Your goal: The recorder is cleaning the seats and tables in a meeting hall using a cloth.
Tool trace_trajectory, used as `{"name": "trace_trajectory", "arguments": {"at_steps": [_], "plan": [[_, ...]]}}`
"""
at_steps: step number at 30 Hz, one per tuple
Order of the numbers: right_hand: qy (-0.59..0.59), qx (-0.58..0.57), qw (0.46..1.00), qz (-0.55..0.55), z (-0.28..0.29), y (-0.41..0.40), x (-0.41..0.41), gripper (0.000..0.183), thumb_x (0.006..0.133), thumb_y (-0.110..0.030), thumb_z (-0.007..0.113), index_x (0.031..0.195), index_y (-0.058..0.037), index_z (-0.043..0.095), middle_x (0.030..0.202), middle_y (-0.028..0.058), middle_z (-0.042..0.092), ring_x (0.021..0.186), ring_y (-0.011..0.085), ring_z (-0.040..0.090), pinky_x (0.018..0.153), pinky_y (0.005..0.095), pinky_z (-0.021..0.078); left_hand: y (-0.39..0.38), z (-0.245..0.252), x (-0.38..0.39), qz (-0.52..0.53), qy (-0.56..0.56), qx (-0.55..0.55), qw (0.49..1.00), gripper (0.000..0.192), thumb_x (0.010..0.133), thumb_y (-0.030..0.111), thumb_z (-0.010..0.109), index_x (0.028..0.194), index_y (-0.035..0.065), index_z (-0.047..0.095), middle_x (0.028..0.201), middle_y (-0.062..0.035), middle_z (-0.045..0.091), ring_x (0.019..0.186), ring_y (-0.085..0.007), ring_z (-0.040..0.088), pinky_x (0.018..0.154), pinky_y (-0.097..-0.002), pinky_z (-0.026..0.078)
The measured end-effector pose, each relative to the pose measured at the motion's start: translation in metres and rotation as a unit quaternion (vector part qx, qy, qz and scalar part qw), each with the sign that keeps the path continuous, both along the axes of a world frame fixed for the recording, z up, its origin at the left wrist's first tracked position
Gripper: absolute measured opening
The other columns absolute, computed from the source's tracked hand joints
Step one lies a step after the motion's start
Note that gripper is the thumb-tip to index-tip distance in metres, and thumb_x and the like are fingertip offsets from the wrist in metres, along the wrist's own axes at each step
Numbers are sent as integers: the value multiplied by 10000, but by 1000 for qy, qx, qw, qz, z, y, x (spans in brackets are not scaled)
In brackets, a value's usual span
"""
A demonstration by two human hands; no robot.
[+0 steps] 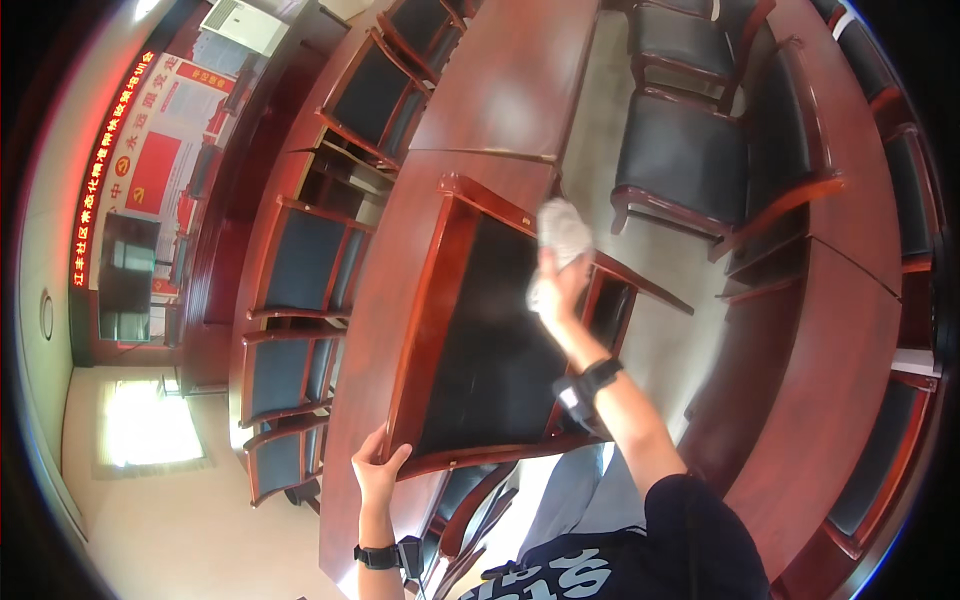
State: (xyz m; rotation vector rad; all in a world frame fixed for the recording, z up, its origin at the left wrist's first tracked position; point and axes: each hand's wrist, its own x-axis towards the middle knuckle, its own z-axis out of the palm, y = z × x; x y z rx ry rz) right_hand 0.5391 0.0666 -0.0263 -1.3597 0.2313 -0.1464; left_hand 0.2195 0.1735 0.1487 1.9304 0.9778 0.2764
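Observation:
A reddish-brown wooden chair (487, 330) with a black padded back stands right before me, its backrest close against a long wooden table (367, 300). My left hand (377, 466) grips the top corner of the chair's frame, thumb on one side and fingers on the other. In my right hand (564, 285) is a crumpled whitish cloth (562, 229), slightly blurred. It lies over the far side rail of the chair back, and whether it presses on the wood I cannot tell. Both wrists wear black straps with small devices.
Black-seated chairs (682, 161) stand across the aisle to the right, beside another curved table (847, 322). More chairs (300, 259) line the row on the left. A further chair (472, 495) is close to my body. A bright window (150, 424) and a lit red sign are beyond.

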Motion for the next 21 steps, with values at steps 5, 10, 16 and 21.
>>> {"name": "trace_trajectory", "arguments": {"at_steps": [5,10,16,21], "plan": [[-203,-170,959,98,80,27,-27,445,759,-300,653,1094,-18,572,1162,175,505,1161,385,372,930,519,279,-18,3,3,8,-1,-18,1000,501,700,-84,712,1178,-61,566,1091,-68,606,1030,-133,553,901,-248,421],[-263,-236,931,87,20,5,-23,496,661,-258,700,1110,-84,581,1128,141,537,1124,392,401,844,527,339,-23,5,4,6,12,-15,1000,498,703,-86,704,1182,-58,566,1094,-64,606,1034,-132,550,903,-248,418],[-156,-387,902,111,-51,-52,-27,476,684,-263,658,1130,-114,587,1175,119,520,1132,374,387,891,525,338,-17,4,3,11,-9,-45,999,516,717,-90,690,1209,-69,536,1167,-104,586,1097,-164,538,954,-275,402],[-112,-328,932,103,6,-21,-29,540,748,-318,663,1148,17,523,1066,248,525,1051,410,432,891,541,309,-22,1,2,-3,-3,-39,999,512,730,-87,684,1216,-83,521,1186,-124,575,1127,-178,526,974,-286,394]]}}
